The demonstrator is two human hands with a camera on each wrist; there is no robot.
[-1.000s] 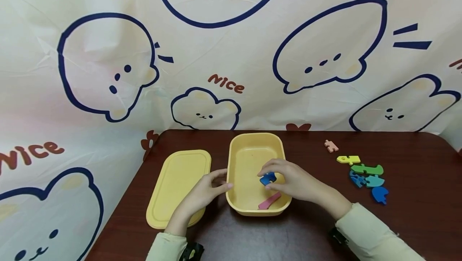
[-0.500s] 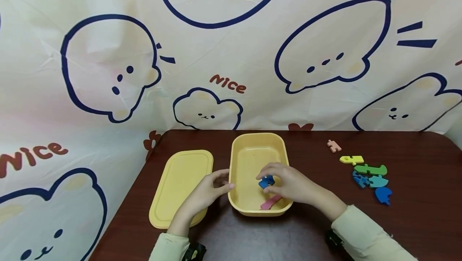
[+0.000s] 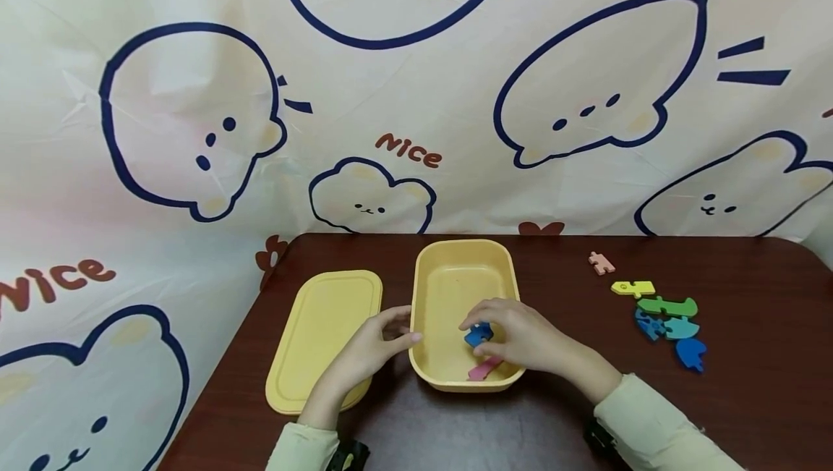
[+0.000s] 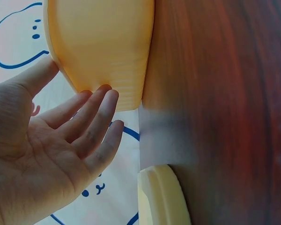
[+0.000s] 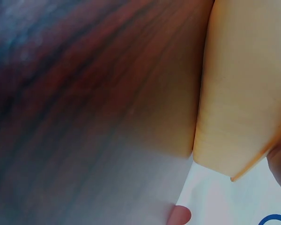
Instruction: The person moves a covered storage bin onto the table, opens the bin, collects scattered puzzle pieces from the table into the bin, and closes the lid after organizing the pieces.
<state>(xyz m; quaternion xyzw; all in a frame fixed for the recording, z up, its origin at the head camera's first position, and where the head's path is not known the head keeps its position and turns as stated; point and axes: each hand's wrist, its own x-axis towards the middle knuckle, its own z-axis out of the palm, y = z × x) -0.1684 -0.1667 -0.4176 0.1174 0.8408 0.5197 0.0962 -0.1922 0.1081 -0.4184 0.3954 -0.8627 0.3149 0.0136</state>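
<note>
Between the thumb and curled fingertips of the right hand (image 3: 523,335), low inside a yellow box (image 3: 463,284): one blue puzzle piece (image 3: 477,333), pinched, the digits parted by little more than its breadth, with a pink piece (image 3: 483,369) lying just nearer the person. At the box's left side: the left hand (image 3: 371,344), thumb at the rim, fingers slightly bent and spread, touching the outer wall. Further out on the dark brown table (image 3: 553,413), I count a yellow lid (image 3: 325,333) beside the box and, to its right, six loose pieces (image 3: 669,307), salmon through blue.
</note>
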